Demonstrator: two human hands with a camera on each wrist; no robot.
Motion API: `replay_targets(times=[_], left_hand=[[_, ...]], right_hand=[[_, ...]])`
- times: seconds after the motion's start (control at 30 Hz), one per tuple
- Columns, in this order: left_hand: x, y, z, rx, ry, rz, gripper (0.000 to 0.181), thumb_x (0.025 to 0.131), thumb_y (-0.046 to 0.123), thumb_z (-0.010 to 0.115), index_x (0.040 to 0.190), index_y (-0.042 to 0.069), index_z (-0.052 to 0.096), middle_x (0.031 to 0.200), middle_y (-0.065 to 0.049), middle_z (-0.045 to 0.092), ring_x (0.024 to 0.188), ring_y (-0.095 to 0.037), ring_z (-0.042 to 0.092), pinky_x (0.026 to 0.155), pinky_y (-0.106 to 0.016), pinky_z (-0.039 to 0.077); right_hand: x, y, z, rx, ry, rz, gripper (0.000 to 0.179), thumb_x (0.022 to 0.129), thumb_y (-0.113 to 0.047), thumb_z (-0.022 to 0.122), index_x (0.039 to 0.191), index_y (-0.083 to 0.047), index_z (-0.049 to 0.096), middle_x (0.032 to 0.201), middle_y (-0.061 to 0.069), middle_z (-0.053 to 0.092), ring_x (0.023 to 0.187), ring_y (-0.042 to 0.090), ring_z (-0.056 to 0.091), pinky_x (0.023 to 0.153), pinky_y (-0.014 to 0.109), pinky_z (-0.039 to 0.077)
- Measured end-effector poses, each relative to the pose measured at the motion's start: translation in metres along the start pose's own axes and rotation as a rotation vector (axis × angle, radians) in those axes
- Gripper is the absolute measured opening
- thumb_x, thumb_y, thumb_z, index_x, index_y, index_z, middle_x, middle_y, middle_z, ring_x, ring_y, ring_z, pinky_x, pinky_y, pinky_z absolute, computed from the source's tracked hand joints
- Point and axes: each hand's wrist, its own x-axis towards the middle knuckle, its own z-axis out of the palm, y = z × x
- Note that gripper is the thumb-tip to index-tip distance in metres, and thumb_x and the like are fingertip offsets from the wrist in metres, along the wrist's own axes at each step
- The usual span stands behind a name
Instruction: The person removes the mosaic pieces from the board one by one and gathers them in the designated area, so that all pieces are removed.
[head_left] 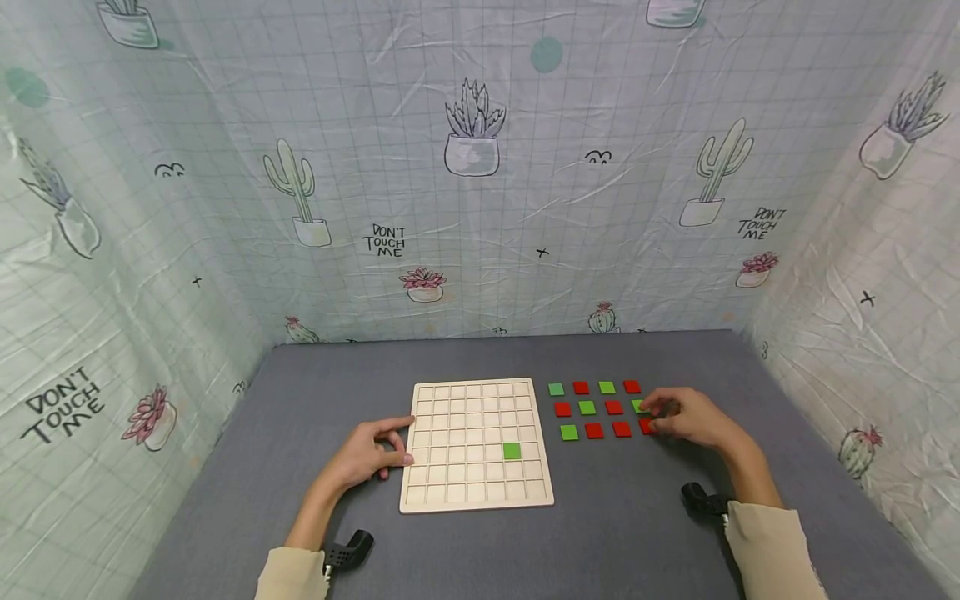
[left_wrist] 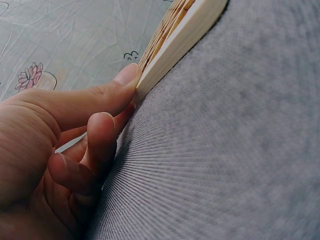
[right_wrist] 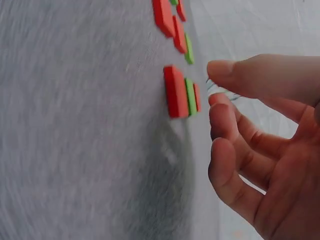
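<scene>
A pale wooden board (head_left: pixel 476 442) with a square grid lies on the table, one green tile (head_left: pixel 512 451) in a cell toward its right side. My left hand (head_left: pixel 367 454) holds the board's left edge, the thumb (left_wrist: pixel 127 75) on the rim and the index finger farther back along it. Right of the board, red and green square tiles lie in three rows. Over the right end of those rows is my right hand (head_left: pixel 693 417), its thumb and fingers bent and apart with nothing between them. Below its fingertips are a red tile (right_wrist: pixel 176 92) and a green tile (right_wrist: pixel 190 97).
A grey cloth (head_left: pixel 337 367) covers the table. Behind it and at both sides hangs a pale curtain (head_left: pixel 525 208) printed with potted plants. Black cameras (head_left: pixel 348 550) sit at both wrists, below beige sleeves (head_left: pixel 772 546).
</scene>
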Motion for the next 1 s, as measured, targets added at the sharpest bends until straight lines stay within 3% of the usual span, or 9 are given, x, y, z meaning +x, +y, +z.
replay_targets(times=[0.33,0.57,0.8,1.0], left_hand=[[0.001,-0.001,0.0,0.004,0.003,-0.004,0.07,0.084,0.013,0.086,0.147,0.001,0.056,0.084,-0.008,0.068,0.05,-0.011,0.052,0.048,-0.03,0.051],[0.001,-0.001,0.0,0.006,0.008,-0.007,0.07,0.083,0.013,0.087,0.146,0.002,0.058,0.084,-0.009,0.068,0.05,-0.012,0.052,0.048,-0.03,0.051],[0.001,-0.001,0.0,0.001,0.001,-0.002,0.07,0.083,0.013,0.087,0.146,0.001,0.058,0.084,-0.009,0.068,0.05,-0.012,0.052,0.048,-0.03,0.052],[0.001,-0.003,0.0,-0.003,0.003,0.006,0.07,0.084,0.013,0.086,0.146,0.001,0.057,0.084,-0.009,0.068,0.05,-0.012,0.052,0.048,-0.03,0.051]], right_hand=[[0.009,-0.026,0.01,0.014,0.024,-0.101,0.027,0.092,-0.007,0.074,0.117,0.0,0.071,0.103,0.016,0.071,0.069,0.014,0.063,0.058,0.028,0.051],[0.014,-0.046,0.023,0.028,0.019,-0.175,0.028,0.094,-0.018,0.076,0.117,-0.001,0.072,0.11,0.019,0.072,0.078,0.011,0.064,0.06,0.028,0.052],[0.019,-0.065,0.045,0.048,0.052,-0.219,0.029,0.094,-0.018,0.077,0.118,-0.004,0.072,0.111,0.016,0.073,0.081,0.009,0.066,0.064,0.027,0.054],[0.027,-0.083,0.068,0.05,0.022,-0.285,0.029,0.094,-0.019,0.077,0.118,-0.005,0.071,0.104,0.009,0.07,0.071,0.011,0.064,0.06,0.027,0.052]])
